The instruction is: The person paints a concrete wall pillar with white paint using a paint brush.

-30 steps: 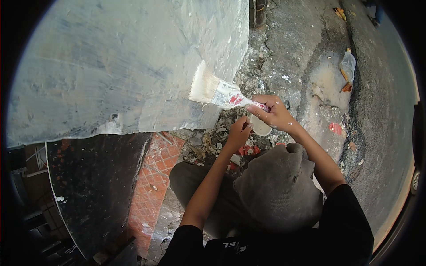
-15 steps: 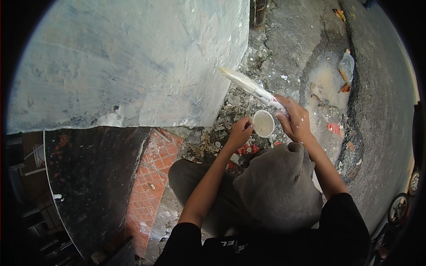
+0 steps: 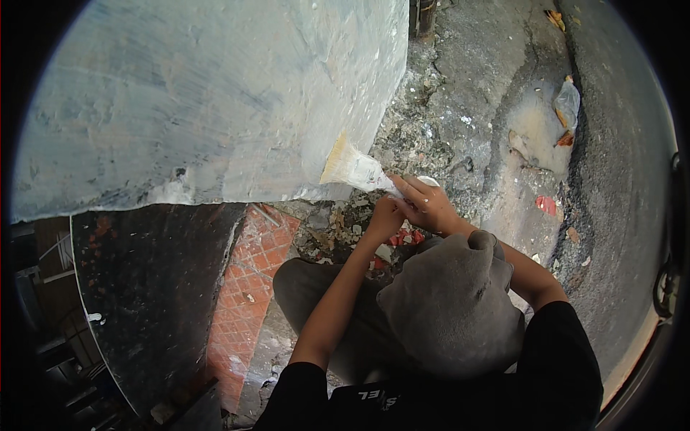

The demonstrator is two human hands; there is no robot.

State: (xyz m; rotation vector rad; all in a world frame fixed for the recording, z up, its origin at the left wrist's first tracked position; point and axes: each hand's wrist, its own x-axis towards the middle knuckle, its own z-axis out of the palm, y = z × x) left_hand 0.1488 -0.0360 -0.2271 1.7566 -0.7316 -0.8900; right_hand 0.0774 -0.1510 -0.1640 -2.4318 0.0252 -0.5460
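My right hand (image 3: pixel 430 207) is closed round the white handle of a wide paintbrush (image 3: pixel 356 169). Pale yellow bristle tips lie over the lower right part of the grey-white painted wall (image 3: pixel 215 100), seemingly against it. Close beside it, my left hand (image 3: pixel 387 219) is closed at the side of a small white cup (image 3: pixel 429 181). Only a bit of the cup's rim shows past my right hand; its inside is hidden. Both hands are in front of my bent knee.
Rough concrete ground (image 3: pixel 474 79) with rubble and red fragments (image 3: pixel 407 235) surrounds the wall's base. Orange tiles (image 3: pixel 251 280) and a dark panel (image 3: pixel 151 287) lie to the left. A clear plastic bag (image 3: pixel 568 104) lies at the far right, beside the asphalt (image 3: pixel 611 144).
My right hand has moved left with the paintbrush, across the cup. The bristles have turned to show their broad side over the wall's lower edge. My left hand has barely moved.
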